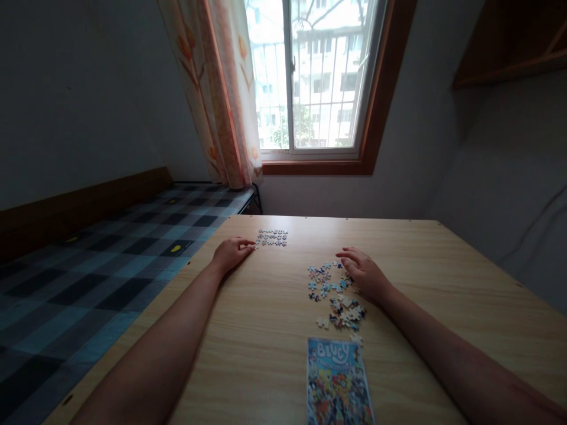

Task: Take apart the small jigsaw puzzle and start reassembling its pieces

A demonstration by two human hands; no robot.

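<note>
At the far left of the wooden table, my left hand (233,254) pinches a small jigsaw puzzle piece (256,247) between thumb and fingertips. Just right of those fingertips lie rows of puzzle pieces (272,238), set close together in a small block. My right hand (362,273) is open, palm down, its fingers stretched over the upper right edge of a spread of loose puzzle pieces (325,288). It partly hides the pieces under it. Nearer to me is a heap of puzzle pieces (348,313), several with their pale backs up.
A picture sheet marked "BLUEY" (339,381) lies at the table's near side, below the heap. The wooden table (257,330) borders a bed with a checked cover (119,260) on the left. A curtain (225,106) and a window (323,82) are beyond the table.
</note>
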